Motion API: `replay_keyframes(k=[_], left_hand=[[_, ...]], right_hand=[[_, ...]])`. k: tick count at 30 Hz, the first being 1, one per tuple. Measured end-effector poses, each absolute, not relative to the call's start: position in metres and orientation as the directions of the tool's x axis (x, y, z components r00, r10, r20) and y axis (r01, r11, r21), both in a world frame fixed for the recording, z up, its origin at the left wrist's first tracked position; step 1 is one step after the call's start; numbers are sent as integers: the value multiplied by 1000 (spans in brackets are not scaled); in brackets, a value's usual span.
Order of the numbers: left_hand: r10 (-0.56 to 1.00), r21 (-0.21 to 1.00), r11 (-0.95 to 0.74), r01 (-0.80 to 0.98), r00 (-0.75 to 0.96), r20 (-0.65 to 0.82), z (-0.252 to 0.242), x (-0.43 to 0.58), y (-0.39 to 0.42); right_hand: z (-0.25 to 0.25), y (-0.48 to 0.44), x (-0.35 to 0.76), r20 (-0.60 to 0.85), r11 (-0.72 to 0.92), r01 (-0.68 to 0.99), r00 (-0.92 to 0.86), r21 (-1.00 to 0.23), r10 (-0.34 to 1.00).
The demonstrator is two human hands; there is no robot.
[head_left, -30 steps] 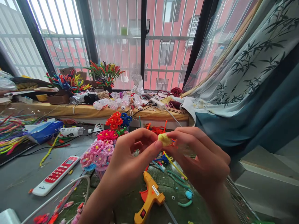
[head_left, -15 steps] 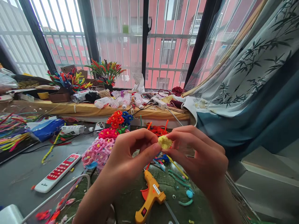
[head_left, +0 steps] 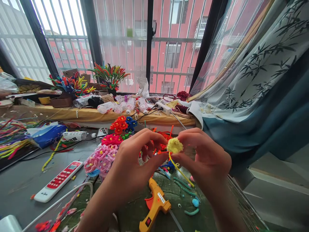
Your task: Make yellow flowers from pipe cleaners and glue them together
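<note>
Between the thumb and fingers of my right hand (head_left: 205, 161) sits a small fluffy yellow pipe-cleaner ball (head_left: 174, 145) with a thin yellow stem trailing down and to the right. My left hand (head_left: 135, 161) is curled beside it, thumb tip touching just under the ball. Both hands hover above a green mat (head_left: 173, 193). Below them lies an orange glue gun (head_left: 154, 206). A bunch of pink pipe-cleaner flowers (head_left: 100, 158) stands left of my left hand.
A red-and-white remote (head_left: 58, 182) lies on the grey table at the left, near a white cable (head_left: 60, 199). Red and blue pipe-cleaner flowers (head_left: 122, 124), bottles and a power strip (head_left: 163, 108) crowd the windowsill ledge. A curtain (head_left: 253, 80) hangs at the right.
The yellow ball has been turned and lifted slightly in my right fingers. My left index finger has drawn back from it, leaving the thumb under it.
</note>
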State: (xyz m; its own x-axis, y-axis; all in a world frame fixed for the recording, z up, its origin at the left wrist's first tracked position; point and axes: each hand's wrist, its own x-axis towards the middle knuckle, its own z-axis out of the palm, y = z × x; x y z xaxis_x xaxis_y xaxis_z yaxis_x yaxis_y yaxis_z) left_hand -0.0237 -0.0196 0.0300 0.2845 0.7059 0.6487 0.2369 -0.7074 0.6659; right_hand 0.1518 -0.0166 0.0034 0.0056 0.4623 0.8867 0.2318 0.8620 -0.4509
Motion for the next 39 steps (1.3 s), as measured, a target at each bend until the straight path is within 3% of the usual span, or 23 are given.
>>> replay_keyframes(k=[5, 14, 20, 33, 39], left_hand=[[545, 485, -828, 280, 208, 812, 23, -14, -16], [485, 430, -856, 287, 157, 860, 21, -14, -15], [467, 403, -872, 276, 232, 853, 23, -12, -17], [534, 471, -843, 261, 289, 795, 24, -15, -15], [457, 327, -857, 399, 295, 839, 23, -17, -15]], right_hand=[[1, -16, 146, 848, 836, 152, 21, -526, 530], [3, -19, 150, 863, 849, 190, -26, -492, 505], [2, -19, 147, 882, 869, 174, -5, -463, 471], [2, -17, 150, 853, 853, 122, -73, -507, 517], [2, -18, 148, 842, 838, 147, -48, -526, 537]])
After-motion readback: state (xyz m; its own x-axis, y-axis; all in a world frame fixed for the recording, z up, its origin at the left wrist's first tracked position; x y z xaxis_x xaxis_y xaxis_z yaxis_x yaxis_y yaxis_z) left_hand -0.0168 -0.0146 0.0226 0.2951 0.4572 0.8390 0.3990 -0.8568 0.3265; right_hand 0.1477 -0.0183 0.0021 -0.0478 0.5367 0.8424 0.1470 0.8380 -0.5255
